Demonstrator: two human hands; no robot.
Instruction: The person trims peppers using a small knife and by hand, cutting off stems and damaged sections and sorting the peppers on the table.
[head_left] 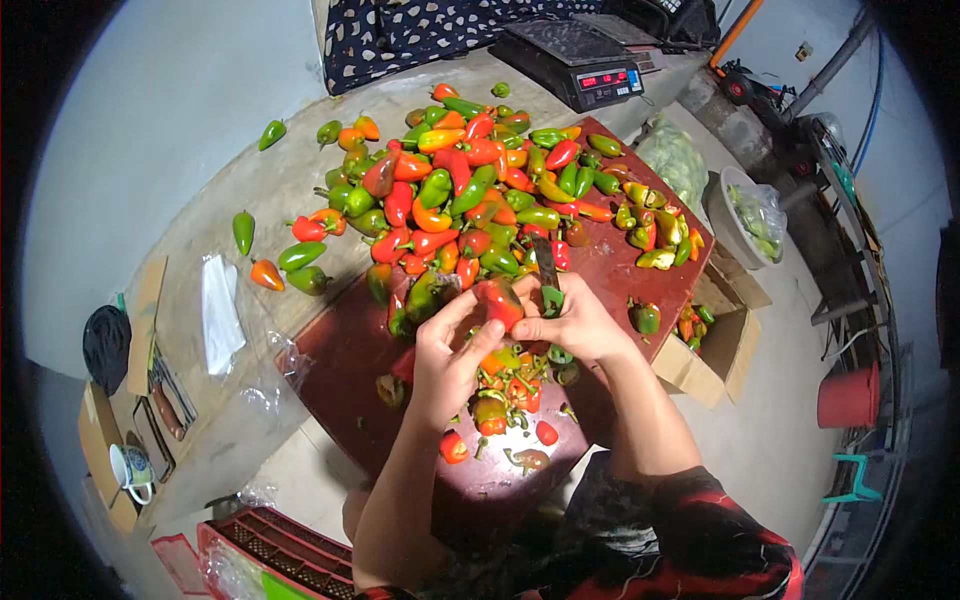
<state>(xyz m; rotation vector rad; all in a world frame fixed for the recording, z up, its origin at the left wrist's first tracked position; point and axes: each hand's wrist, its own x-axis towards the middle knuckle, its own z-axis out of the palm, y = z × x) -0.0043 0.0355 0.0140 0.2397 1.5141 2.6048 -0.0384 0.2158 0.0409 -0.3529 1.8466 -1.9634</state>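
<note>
My left hand (pixel 448 352) is closed around a red pepper (pixel 498 304) with dark green patches, held over the dark red board (pixel 335 335). Close on its right, my right hand (pixel 578 322) is closed on a knife, its dark blade (pixel 545 262) pointing away from me; its thumb meets the pepper. Most of the knife's handle is hidden by the fingers. Cut tops, stems and pepper pieces (pixel 490 412) lie on the board below my hands. Beyond them rises a big pile of red, orange and green peppers (pixel 462 170).
Cut peppers (pixel 655 222) sit at the board's right side. A cardboard box (pixel 735 345) with peppers stands below that edge, near a white tub (pixel 735 225). A digital scale (pixel 590 85) is at the back. At left are a white cloth (pixel 222 310) and a mug (pixel 130 468).
</note>
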